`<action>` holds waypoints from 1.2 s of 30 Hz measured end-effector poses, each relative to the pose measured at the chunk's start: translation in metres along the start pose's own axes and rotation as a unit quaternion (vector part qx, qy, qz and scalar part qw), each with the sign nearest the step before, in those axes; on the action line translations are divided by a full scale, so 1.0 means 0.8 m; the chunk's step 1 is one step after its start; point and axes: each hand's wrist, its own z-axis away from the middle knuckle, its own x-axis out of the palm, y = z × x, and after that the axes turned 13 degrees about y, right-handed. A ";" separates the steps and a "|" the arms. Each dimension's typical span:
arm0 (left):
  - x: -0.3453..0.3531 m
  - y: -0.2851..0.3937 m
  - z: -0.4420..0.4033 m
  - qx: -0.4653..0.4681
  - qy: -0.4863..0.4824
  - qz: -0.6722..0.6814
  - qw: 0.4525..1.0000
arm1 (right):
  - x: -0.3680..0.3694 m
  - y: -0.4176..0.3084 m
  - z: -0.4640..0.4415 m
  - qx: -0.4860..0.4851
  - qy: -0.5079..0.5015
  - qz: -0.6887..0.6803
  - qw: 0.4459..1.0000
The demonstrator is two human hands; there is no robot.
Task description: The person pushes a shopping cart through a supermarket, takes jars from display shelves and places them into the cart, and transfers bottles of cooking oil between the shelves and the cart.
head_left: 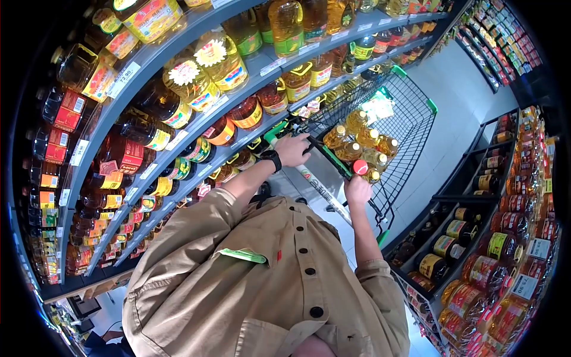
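two bare hands at one cart [410,163]. left hand [292,149]: palm down over the near end of the handle [321,189], fingers apart and slightly bent, not closed into a fist; one black watch [272,159] on that wrist. right hand [358,190]: fingers curled closed, just beside the red cap [360,167]; what they grip is hidden, so it cannot be told whether it is a bottle or the cart's edge.

cart contents: eight caps counted, seven pale and one red, on upright or slightly tilted bottles [357,122] of golden liquid, grouped at the end near the handle. one bright white-and-green pack [379,105] lies beyond them. the handle carries printed characters, too small to read.

left shelves [259,74]: several curved tiers of bottled liquid, golden to dark; two bottles [202,83] side by side bear white flower-shaped labels. one price tag [125,74] reads "72.90".

right rack [458,199]: dark bottles in compartments, with rows of amber bottles [493,271] beside it; two large price cards [524,287] there, digits not surely legible.

person's tan shirt [267,279]: five dark buttons down the front, one green packet [244,256] at the chest.
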 end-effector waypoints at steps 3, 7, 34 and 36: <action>-0.005 0.001 -0.003 -0.011 -0.010 0.004 1.000 | 0.000 -0.001 -0.003 0.002 -0.006 -0.006 1.000; 0.001 -0.001 -0.005 -0.007 -0.007 0.002 1.000 | 0.004 0.001 -0.003 0.009 -0.006 0.011 1.000; 0.008 0.003 -0.003 -0.010 0.000 -0.045 0.999 | 0.004 0.002 -0.011 -0.010 -0.042 0.079 0.996; 0.008 0.003 -0.002 -0.018 -0.006 -0.037 0.999 | 0.005 0.002 -0.011 -0.016 -0.037 0.080 0.996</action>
